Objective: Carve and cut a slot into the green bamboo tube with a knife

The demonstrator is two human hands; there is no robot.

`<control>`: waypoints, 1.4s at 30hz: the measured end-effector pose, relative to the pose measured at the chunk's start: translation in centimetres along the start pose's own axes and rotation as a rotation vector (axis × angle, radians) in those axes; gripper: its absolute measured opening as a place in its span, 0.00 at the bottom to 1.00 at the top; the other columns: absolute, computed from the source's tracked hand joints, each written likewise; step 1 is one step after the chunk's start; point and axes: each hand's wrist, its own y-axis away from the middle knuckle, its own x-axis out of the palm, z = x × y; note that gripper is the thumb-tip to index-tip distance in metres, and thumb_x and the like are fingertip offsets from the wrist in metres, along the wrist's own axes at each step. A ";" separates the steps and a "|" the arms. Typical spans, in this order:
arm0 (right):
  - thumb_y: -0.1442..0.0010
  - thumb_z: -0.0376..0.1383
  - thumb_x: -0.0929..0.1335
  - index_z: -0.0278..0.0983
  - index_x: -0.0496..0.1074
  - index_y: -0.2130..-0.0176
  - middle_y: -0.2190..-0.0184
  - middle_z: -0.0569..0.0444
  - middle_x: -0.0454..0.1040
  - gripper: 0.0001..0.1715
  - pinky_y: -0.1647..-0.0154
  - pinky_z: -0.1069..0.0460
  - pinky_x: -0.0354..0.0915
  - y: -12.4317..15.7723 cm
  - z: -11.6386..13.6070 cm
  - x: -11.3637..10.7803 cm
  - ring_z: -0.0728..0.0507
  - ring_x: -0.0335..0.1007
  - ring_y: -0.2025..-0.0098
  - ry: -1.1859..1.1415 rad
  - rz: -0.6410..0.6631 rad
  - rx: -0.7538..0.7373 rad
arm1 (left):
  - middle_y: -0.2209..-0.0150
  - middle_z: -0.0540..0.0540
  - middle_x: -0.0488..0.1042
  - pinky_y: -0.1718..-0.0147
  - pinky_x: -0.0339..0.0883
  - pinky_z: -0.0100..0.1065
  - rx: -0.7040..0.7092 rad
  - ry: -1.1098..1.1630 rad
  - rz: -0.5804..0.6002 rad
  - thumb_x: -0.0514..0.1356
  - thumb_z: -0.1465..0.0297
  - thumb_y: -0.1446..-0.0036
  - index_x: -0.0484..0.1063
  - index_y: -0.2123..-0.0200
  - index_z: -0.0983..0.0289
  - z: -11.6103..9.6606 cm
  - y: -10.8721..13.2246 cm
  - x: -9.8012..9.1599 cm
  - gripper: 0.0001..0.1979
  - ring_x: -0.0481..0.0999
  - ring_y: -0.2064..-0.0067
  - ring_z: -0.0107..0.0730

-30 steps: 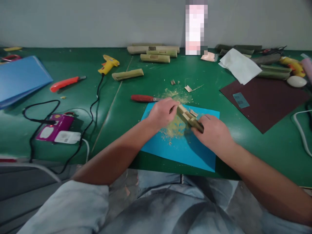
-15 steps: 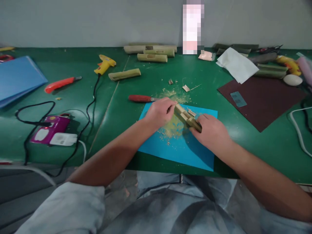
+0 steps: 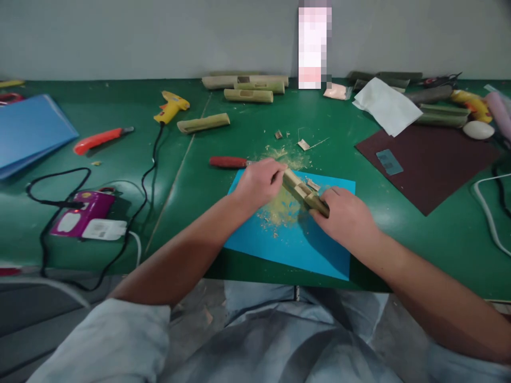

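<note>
A notched bamboo piece (image 3: 298, 187) slants between my hands above the blue sheet (image 3: 319, 255). My right hand (image 3: 346, 214) is wrapped round its lower right end. At its upper left end my left hand (image 3: 261, 181) is closed, fingertips pressed on the bamboo. Pale shavings and dust (image 3: 275, 215) lie on the sheet beneath and on the green table (image 3: 187, 197) beyond it. The red handle of a tool (image 3: 228, 161) rests just left of my left hand, its metal part partly hidden by that hand.
Bamboo pieces (image 3: 248, 96) lie along the wall. At left are a yellow glue gun (image 3: 172, 108), an orange-red cutter (image 3: 99, 140), a purple power box (image 3: 82, 215) with cords, and a blue folder (image 3: 35, 127). A dark brown sheet (image 3: 431, 170) and white paper (image 3: 387, 106) lie right.
Both hands stay on the bamboo. My left hand and the bamboo's upper end have shifted very slightly left, and the whole view has moved a little.
</note>
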 end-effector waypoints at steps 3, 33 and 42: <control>0.36 0.40 0.67 0.38 0.70 0.64 0.62 0.46 0.76 0.07 0.64 0.47 0.61 0.0 0.0 0.0 0.38 0.72 0.58 0.002 0.004 -0.002 | 0.65 0.55 0.79 0.62 0.71 0.33 0.026 0.025 0.045 0.55 0.72 0.33 0.78 0.59 0.63 0.6 -0.2 0.1 0.10 0.77 0.63 0.32; 0.44 0.35 0.67 0.37 0.75 0.59 0.58 0.45 0.75 0.12 0.57 0.43 0.58 -0.8 -2.9 -1.7 0.36 0.68 0.55 0.156 -0.071 -0.106 | 0.64 0.55 0.82 0.65 0.72 0.31 -0.073 0.256 -0.065 0.59 0.69 0.35 0.81 0.58 0.65 1.4 -0.8 -1.7 0.11 0.78 0.67 0.29; 0.52 0.26 0.65 0.38 0.71 0.55 0.51 0.46 0.73 0.23 0.49 0.43 0.57 -2.3 -5.3 -0.8 0.36 0.65 0.48 0.022 -0.053 -0.251 | 0.65 0.54 0.81 0.65 0.73 0.31 0.019 0.239 0.107 0.56 0.69 0.32 0.80 0.55 0.62 -2.6 0.0 -5.8 0.12 0.79 0.66 0.29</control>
